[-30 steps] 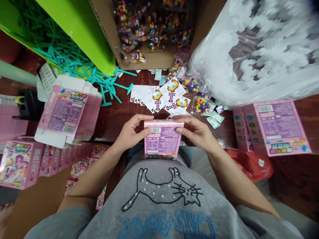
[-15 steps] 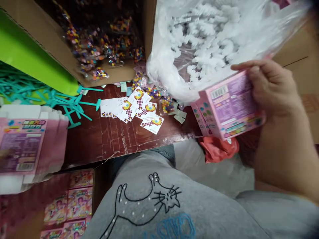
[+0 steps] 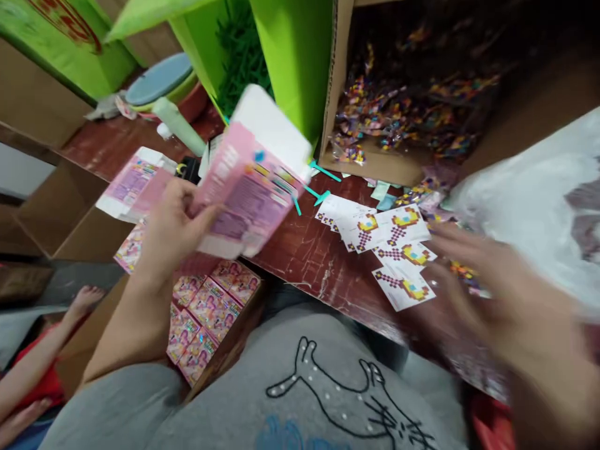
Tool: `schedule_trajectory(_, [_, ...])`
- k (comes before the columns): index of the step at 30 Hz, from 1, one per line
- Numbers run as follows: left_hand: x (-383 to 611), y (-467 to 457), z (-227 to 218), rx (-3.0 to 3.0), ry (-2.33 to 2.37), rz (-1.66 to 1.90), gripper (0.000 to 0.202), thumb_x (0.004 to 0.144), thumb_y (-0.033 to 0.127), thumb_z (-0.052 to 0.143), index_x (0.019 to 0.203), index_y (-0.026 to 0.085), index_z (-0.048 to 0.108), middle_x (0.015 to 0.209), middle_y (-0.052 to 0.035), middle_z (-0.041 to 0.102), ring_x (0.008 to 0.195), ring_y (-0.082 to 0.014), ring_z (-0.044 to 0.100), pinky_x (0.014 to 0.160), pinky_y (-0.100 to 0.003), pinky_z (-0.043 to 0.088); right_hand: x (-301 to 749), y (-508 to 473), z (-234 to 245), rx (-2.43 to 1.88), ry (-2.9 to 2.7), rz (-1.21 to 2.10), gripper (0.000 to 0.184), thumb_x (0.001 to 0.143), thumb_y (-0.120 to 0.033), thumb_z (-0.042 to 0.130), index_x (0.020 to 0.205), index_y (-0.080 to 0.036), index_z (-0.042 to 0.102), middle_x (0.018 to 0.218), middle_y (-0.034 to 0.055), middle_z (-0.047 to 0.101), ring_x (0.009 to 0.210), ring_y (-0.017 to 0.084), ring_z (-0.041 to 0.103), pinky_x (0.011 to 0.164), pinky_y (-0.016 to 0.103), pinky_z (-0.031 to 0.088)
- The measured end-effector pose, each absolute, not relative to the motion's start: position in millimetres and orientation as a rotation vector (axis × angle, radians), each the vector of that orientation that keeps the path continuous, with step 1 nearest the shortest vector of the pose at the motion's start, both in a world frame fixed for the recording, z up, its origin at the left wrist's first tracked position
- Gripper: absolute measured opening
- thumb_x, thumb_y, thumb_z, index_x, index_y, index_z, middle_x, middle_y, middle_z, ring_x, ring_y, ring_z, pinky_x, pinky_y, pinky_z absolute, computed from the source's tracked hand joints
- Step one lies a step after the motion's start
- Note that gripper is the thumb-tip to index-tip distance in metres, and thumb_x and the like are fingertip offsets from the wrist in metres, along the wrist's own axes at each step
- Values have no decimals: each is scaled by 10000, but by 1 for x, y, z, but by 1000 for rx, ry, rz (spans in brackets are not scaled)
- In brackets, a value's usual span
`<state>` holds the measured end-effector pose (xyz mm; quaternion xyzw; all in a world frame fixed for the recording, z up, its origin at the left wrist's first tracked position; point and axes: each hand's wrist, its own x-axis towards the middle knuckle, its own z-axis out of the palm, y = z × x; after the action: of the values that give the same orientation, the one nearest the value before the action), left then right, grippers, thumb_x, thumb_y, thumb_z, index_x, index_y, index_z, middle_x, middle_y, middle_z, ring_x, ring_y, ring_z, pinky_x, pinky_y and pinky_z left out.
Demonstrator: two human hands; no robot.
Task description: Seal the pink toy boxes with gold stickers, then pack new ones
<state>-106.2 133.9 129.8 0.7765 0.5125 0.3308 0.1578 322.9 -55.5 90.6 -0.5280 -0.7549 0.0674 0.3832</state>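
My left hand (image 3: pixel 171 231) grips a pink and purple folding carton (image 3: pixel 255 187) by its near edge, thumb on the printed panel. The carton tilts above the table, its white end flap opened out. To its left lies another pink carton (image 3: pixel 135 184) with white flaps. My right hand (image 3: pixel 501 300) is blurred by motion, fingers stretched out, with nothing visible in it. It is over the table's right part, beside white cards (image 3: pixel 400 290) printed with pixel-style wands. Small bags of coloured beads (image 3: pixel 464 272) lie partly behind its fingers.
A cardboard box (image 3: pixel 337 106) of bead bags stands at the back, with white plastic sheeting (image 3: pixel 534 181) right of it. Green containers (image 3: pixel 300 69) and teal sticks (image 3: pixel 323 199) are near the middle. Below the table edge, a box holds packed pink cartons (image 3: pixel 213 309). Another person's foot (image 3: pixel 87 297) shows at left.
The view has swung left. The pink box in my right hand is no longer in view, and that hand has come over beside the cards. My left hand now shows clearly with a carton.
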Motion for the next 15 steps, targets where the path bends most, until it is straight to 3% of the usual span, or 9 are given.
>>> schedule_trajectory(3, [-55,94,91,2013,943,899,613,894,371,896,1448,255,660,1367,-89,744,1311,-312,701,1145,-486,597,252,-1,72,-1411,-1959,63,505,1076,-311,619,1569,-233,545,1567,179,613,1465,377,585,1202,619,530])
schedule_trajectory(5, [-26,76,58,1938,892,914,593,979,355,800,1537,280,613,1502,-90,691,1427,-307,639,1260,-506,509,231,24,63,-1541,-1869,112,482,1075,-319,601,1532,-172,567,1448,211,671,1350,393,645,1133,630,562])
schedule_trajectory(7, [-5,65,31,1925,915,942,587,1027,366,733,1585,280,573,1562,-93,653,1452,-294,624,1275,-488,485,230,34,57,-1545,-1747,247,422,1052,-298,624,1457,-182,598,1300,174,709,1182,341,697,1026,554,615])
schedule_trajectory(9, [10,57,18,1955,909,845,714,995,450,769,1634,260,513,1625,-118,593,1483,-319,595,1261,-478,491,237,32,56,-1412,-1637,449,392,1022,-285,664,1401,-228,579,1166,102,701,1024,261,703,893,433,640])
schedule_trajectory(11, [22,53,16,1977,854,599,780,967,531,776,1633,227,508,1608,-142,606,1445,-358,626,1210,-490,532,245,25,57,-1284,-1576,633,400,1004,-288,698,1371,-261,540,1055,42,667,905,203,684,784,344,625])
schedule_trajectory(12, [27,53,17,1964,821,457,718,981,547,742,1586,206,559,1529,-147,672,1363,-369,684,1157,-499,567,248,21,57,-1258,-1579,682,389,1004,-290,705,1353,-268,534,1009,23,653,861,188,675,753,325,614])
schedule_trajectory(15, [34,61,17,1787,760,214,468,1059,527,583,1306,155,725,1160,-112,823,1033,-328,800,947,-453,647,258,12,55,-1334,-1639,554,338,1005,-309,726,1305,-270,574,1084,53,690,976,220,706,870,388,628])
